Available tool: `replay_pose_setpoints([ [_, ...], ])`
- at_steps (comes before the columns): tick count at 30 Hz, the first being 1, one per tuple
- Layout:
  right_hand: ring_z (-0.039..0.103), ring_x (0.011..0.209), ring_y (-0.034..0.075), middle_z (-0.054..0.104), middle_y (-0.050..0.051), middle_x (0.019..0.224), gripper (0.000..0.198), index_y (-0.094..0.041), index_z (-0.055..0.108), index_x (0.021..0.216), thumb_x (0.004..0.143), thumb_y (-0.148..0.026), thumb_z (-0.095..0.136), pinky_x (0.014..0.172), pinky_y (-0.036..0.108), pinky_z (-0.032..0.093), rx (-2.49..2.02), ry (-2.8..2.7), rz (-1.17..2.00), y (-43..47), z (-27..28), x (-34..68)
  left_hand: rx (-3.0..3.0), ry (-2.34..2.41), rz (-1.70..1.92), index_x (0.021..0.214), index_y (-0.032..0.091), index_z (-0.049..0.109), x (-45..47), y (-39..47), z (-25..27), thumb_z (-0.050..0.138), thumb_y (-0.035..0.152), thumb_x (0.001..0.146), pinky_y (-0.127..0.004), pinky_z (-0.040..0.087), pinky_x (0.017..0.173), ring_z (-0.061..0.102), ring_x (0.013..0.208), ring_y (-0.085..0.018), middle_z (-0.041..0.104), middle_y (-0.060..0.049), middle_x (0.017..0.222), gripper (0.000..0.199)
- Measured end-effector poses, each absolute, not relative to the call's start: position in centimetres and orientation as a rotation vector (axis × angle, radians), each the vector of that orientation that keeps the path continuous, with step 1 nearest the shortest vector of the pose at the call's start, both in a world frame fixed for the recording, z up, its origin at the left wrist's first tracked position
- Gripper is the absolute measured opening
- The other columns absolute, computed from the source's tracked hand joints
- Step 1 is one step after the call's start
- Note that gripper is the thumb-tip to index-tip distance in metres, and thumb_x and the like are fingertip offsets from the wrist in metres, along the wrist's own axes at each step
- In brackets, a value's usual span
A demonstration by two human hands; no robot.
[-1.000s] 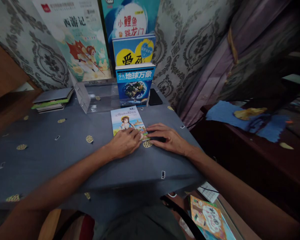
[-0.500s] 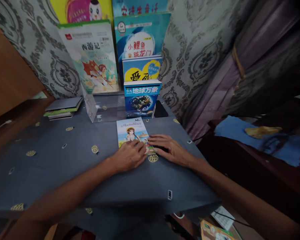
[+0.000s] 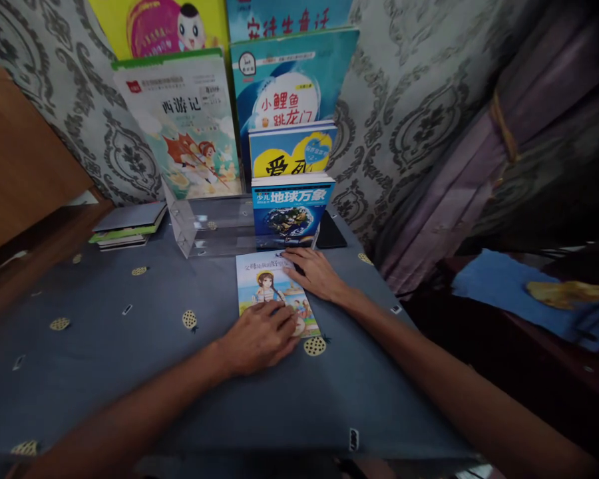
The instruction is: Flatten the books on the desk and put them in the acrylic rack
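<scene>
Left fingers [image 3: 265, 311] overlap the book [image 3: 273, 291], grip unclear; right fingers [image 3: 302, 257], apart, partly cover its title [image 3: 264, 266].

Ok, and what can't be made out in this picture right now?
- Part of the lower cover of the booklet: head view, behind the left hand.
- End of its title: head view, behind the right hand.
- Part of the dark slab: head view, behind the earth book.
- Top of the rear yellow book: head view, cut by the upper edge.
</scene>
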State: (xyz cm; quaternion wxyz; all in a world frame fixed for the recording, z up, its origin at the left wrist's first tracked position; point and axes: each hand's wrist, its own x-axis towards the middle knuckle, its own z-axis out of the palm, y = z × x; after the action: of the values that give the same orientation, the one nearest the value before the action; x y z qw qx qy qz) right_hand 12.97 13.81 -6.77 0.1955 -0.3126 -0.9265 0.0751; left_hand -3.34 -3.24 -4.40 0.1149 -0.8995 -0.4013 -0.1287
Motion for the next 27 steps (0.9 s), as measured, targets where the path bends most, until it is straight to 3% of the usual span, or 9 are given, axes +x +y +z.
replay_pose_setpoints([
  [8, 0.055, 0.129, 0.033, 0.06, 0.015, 0.143, 0.05, -0.018, 0.058, 0.14, 0.101, -0.044, 0.041, 0.106, 0.055, 0.044, -0.875, -2.602, 0.201, 13.9, -7.3, 13.2, -2.749, -1.227, -0.459, 0.11, 0.014, 0.066, -4.2, -2.7, -3.6, 0.042, 0.026, 0.104, -0.034, 0.056, 0.091, 0.065, 0.105, -0.02, 0.072, -0.008, 0.116, 0.027],
  [12, 0.056, 0.128, 0.032, 0.061, 0.014, 0.142, 0.048, -0.02, 0.057, 0.141, 0.101, -0.042, 0.04, 0.105, 0.055, 0.044, -0.836, -2.595, 0.179, 13.9, -7.6, 13.3, -2.775, -1.361, -0.538, 0.112, 0.017, 0.067, -4.9, -2.2, -3.7, 0.047, 0.027, 0.102, -0.036, 0.051, 0.103, 0.062, 0.114, -0.019, 0.07, -0.008, 0.121, 0.024],
  [15, 0.056, 0.127, 0.032, 0.061, 0.014, 0.142, 0.047, -0.02, 0.056, 0.141, 0.101, -0.04, 0.041, 0.105, 0.054, 0.045, -0.833, -2.591, 0.139, 13.8, -7.9, 13.4, -2.734, -1.43, -0.53, 0.122, 0.02, 0.064, -5.5, -2.0, -4.3, 0.051, 0.037, 0.101, -0.047, 0.041, 0.115, 0.057, 0.127, -0.022, 0.067, -0.009, 0.131, 0.03],
  [21, 0.059, 0.125, 0.031, 0.062, 0.012, 0.141, 0.046, -0.023, 0.058, 0.14, 0.101, -0.039, 0.04, 0.103, 0.052, 0.048, -0.829, -2.582, 0.096, 13.7, -8.3, 13.4, -2.779, -1.333, -0.454, 0.137, 0.021, 0.055, -6.5, -1.9, -4.8, 0.057, 0.071, 0.087, -0.058, 0.029, 0.12, 0.048, 0.139, -0.028, 0.058, -0.011, 0.145, 0.07],
  [27, 0.059, 0.125, 0.033, 0.062, 0.015, 0.14, 0.048, -0.018, 0.06, 0.138, 0.101, -0.039, 0.038, 0.103, 0.054, 0.047, -0.879, -2.576, 0.085, 13.5, -8.4, 13.4, -2.829, -1.297, -0.441, 0.135, 0.024, 0.057, -7.4, -1.4, -4.5, 0.061, 0.066, 0.088, -0.056, 0.028, 0.121, 0.049, 0.139, -0.027, 0.06, -0.008, 0.144, 0.063],
])
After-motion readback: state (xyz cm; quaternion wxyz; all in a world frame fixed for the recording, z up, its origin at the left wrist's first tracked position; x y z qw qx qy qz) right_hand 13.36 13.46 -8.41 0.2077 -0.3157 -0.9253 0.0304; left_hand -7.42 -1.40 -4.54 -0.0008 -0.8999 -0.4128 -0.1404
